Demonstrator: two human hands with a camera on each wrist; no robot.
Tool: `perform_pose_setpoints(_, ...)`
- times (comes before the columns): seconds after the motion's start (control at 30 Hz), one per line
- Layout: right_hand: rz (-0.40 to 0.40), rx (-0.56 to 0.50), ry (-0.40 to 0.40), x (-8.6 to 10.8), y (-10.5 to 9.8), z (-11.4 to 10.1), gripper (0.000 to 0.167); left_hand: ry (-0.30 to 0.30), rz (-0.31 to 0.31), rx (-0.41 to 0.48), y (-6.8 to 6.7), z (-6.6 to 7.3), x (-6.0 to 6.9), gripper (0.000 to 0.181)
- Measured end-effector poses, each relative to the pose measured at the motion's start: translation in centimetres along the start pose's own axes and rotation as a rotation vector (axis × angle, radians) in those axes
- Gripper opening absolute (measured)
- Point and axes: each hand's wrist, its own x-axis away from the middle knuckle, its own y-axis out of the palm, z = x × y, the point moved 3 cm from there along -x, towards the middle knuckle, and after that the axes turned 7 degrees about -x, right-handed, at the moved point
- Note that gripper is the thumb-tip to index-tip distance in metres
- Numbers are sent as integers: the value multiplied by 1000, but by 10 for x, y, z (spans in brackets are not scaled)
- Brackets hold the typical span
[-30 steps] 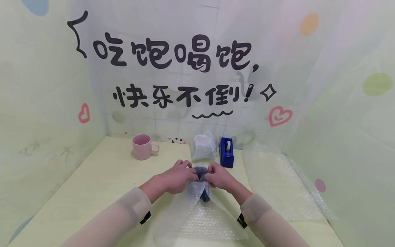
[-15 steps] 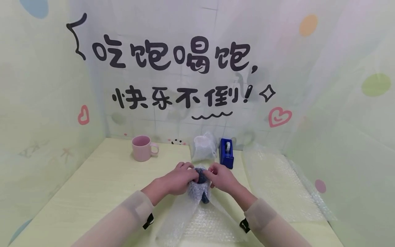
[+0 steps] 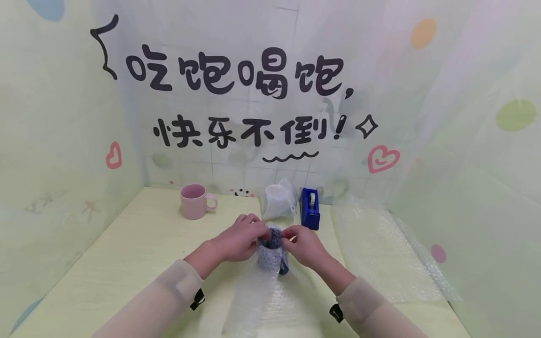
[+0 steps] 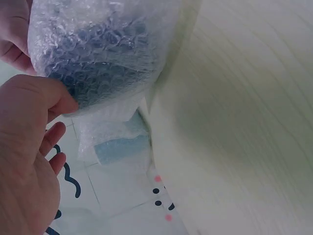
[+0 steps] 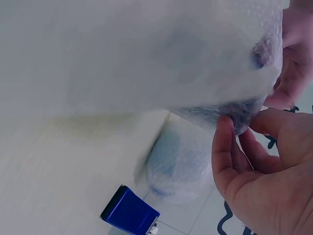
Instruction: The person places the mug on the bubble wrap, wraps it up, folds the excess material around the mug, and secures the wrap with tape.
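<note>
Dark blue cup [image 3: 283,268], head view: on the bench [image 3: 127,244] between both hands, inside bubble wrap [image 3: 268,259]; half a second ago two loose flaps spread towards the wearer from its handle, now the left strip is the plainer one and the right edge lies less distinct.
Left hand [image 3: 241,238], head view: a little farther left than before, fingers bent over the wrapped rim and gripping there; their tips are partly hidden.
Right hand [image 3: 307,244], head view: fingers pinching the wrap at the rim's right side.
Unmoved things, head view: one pink mug [image 3: 193,203], one wrapped pale mug [image 3: 279,202], one blue tape dispenser [image 3: 311,213] just beside it, and spare bubble wrap [image 3: 380,249] at the right; its number of layers cannot be told.
Cut off, head view: the trailing strip's near end and both sleeves [image 3: 162,293], at the bottom edge.
Left wrist view: thumb against the wrap, two bent fingertips showing below; the cup is cropped at the top, its blue dulled by bubbles.
Right wrist view: thumb and finger meet on a gathered edge; blurred wrap hides most of the cup, and the dispenser is cropped below.
</note>
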Motion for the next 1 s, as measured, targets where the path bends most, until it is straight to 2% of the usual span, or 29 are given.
perform_pose_setpoints(0.1, -16, 11, -11, -2, 1, 0, 16, -9, -14, 74, -4, -2, 6, 22)
perform_pose_setpoints(0.17, -29, 27, -33, -4, 1, -1, 17, 1, -17, 88, -6, -3, 10, 13)
perform_pose_setpoints(0.23, -40, 50, -57, -6, 1, -2, 18, 24, -7, 86, -8, -3, 14, 11)
perform_pose_setpoints(0.4, -65, 155, -155, -10, 1, -4, 21, 86, 66, 47, -5, 0, 19, 16)
perform_pose_setpoints(0.5, -81, 205, -198, -12, 2, -6, 22, 36, 63, 90, 0, -2, 20, 17)
perform_pose_setpoints(0.63, -91, 243, -226, -14, 3, -5, 22, -58, -15, 228, 5, -6, 17, 23)
perform_pose_setpoints(0.77, -93, 265, -257, -14, 1, -3, 21, -85, -73, 326, 8, -8, 12, 29)
perform_pose_setpoints(0.87, -100, 259, -269, -14, 0, -3, 22, -100, -63, 341, 10, -7, 10, 29)
perform_pose_setpoints(1.0, -111, 268, -305, -8, -2, 0, 26, -117, -41, 311, 11, -4, 7, 27)
